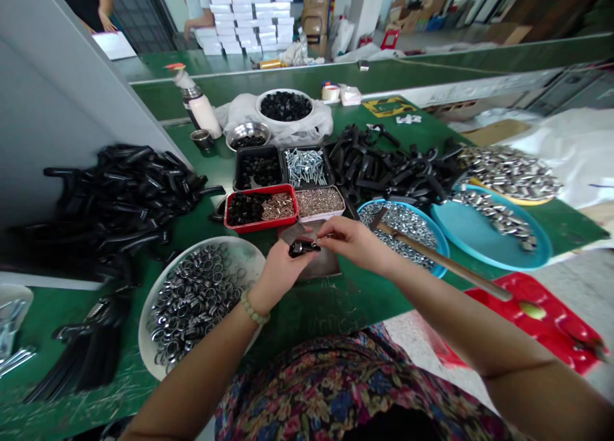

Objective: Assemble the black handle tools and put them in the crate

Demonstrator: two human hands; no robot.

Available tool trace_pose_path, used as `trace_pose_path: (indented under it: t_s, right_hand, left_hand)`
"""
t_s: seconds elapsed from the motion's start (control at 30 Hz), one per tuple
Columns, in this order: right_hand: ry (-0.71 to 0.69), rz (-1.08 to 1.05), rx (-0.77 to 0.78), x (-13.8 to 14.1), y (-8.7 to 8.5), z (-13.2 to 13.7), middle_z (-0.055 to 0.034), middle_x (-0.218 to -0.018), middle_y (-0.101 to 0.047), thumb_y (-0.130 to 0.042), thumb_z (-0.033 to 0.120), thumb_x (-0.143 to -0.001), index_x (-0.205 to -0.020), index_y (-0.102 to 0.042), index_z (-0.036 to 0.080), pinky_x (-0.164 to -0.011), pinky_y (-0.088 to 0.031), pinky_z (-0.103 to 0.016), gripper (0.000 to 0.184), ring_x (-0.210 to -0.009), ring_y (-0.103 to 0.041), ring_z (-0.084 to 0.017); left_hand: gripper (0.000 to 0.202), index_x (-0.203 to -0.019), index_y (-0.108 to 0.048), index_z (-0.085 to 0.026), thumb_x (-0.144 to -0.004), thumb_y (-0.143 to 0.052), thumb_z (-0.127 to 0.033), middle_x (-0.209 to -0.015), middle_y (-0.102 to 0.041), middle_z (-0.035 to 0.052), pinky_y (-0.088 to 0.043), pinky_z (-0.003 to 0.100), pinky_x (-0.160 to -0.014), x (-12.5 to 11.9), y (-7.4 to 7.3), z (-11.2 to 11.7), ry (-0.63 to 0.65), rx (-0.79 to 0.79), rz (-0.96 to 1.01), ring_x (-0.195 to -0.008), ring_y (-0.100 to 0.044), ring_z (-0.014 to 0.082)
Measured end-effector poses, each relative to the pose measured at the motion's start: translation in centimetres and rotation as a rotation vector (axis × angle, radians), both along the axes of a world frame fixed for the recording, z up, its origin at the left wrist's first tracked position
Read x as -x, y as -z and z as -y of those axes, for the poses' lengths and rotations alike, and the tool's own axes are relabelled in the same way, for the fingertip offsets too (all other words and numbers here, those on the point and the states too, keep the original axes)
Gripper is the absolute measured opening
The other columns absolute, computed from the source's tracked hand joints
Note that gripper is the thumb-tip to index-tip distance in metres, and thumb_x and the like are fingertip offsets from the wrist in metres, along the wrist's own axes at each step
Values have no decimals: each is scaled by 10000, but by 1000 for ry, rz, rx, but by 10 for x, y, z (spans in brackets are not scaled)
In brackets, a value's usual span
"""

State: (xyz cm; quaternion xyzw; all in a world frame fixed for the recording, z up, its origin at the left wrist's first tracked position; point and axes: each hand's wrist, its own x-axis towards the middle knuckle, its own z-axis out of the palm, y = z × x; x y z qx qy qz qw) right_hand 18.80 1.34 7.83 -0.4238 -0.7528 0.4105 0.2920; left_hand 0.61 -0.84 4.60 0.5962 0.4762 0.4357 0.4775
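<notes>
My left hand [279, 271] is closed around a black plastic part [303, 248] with a glossy surface. At that part's right end, my right hand [352, 241] pinches a small piece, too small to name. Both hands meet over a metal plate [326, 266] on the green table. Just beyond them sit a red tray [260, 226] of black pieces and copper-coloured rivets, and a white tray [320, 201] of tiny fasteners. A white basin [160, 287] full of metal rings stands left of my left hand. Right of my right hand is a blue basin [444, 236] of small metal parts.
A hammer [446, 259] lies across the blue basin. Black handles [129, 198] are heaped at the left, more black parts [384, 166] at the back right. Behind the trays stand a bottle [199, 105] and a white bowl [286, 118]. Two other people are across the line.
</notes>
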Motion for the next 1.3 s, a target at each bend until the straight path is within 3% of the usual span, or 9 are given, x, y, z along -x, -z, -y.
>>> trace_pose_path:
  t_s: [0.13,0.3,0.43,0.57,0.77,0.9,1.07,1.17,1.3]
  right_hand:
    - [-142,213,-272,-4,-12,-14,-76,-1015,-626,-525,283,-907,-1014,-652,202,-867,-465,-346,184,-959,-587,-185]
    - [583,551,-36,-42,11,-90,-159,-1037,-611,-501,354,-895,-935,-674,133,-925,-434,-371,283,-1053,-579,-267]
    - [644,539,53,-52,37,-133,-168,-965,-629,-643,418,-764,-861,-697,93,-870,-456,-337,344,-997,-609,-278]
    - [663,427,69,-48,48,-142,-123,-793,-649,-656,503,-714,-807,-689,92,-782,-471,-310,423,-876,-630,-252]
    - [751,22,-3,-71,44,-112,-45,-798,-615,-279,581,-900,-993,-540,177,-582,-477,-271,490,-674,-593,-154]
    - [619,-596,76,-58,34,-52,19,-779,-551,-469,577,-845,-898,-470,251,-390,-367,-220,331,-450,-455,-81]
    - [295,-489,421,-13,23,10,4,-672,-521,-514,658,-822,-751,-516,208,-411,-454,-242,455,-511,-516,-119]
    - [251,-425,500,3,18,22,11,-648,-517,-545,647,-811,-718,-509,214,-429,-494,-260,444,-510,-519,-122]
    - [284,-337,484,9,12,25,40,-576,-434,-492,674,-824,-681,-459,221,-333,-381,-229,477,-400,-434,-92]
  left_hand:
    - [243,-916,-702,-164,-712,-731,-293,-911,-716,51,-472,382,-898,-2,-4,-14,152,175,-17,-895,-634,224]
    - [261,-927,-692,-155,-725,-724,-317,-931,-707,61,-489,309,-794,1,-14,-22,85,380,227,-847,-642,179]
    - [244,-882,-704,-166,-695,-755,-314,-842,-706,47,-479,312,-782,9,-16,-23,130,233,27,-778,-635,181]
    - [207,-794,-707,-191,-719,-744,-380,-854,-687,62,-458,346,-829,16,-18,-23,170,-43,-303,-853,-611,231]
    - [232,-868,-626,-177,-910,-504,-370,-905,-619,82,-422,344,-838,16,-22,-11,100,-272,-471,-896,-550,223]
    - [245,-801,-562,-190,-937,-443,-355,-734,-561,20,-410,298,-685,9,-19,-5,131,-178,-390,-688,-508,168]
    - [269,-801,-582,-198,-908,-504,-432,-749,-627,27,-435,291,-653,2,-20,2,167,-112,-342,-682,-561,174]
    - [264,-840,-611,-198,-908,-507,-431,-780,-659,40,-452,291,-661,3,-22,5,156,-138,-351,-702,-589,183]
    - [278,-752,-614,-199,-886,-542,-432,-676,-614,26,-433,278,-635,7,-21,7,133,-150,-389,-619,-553,169]
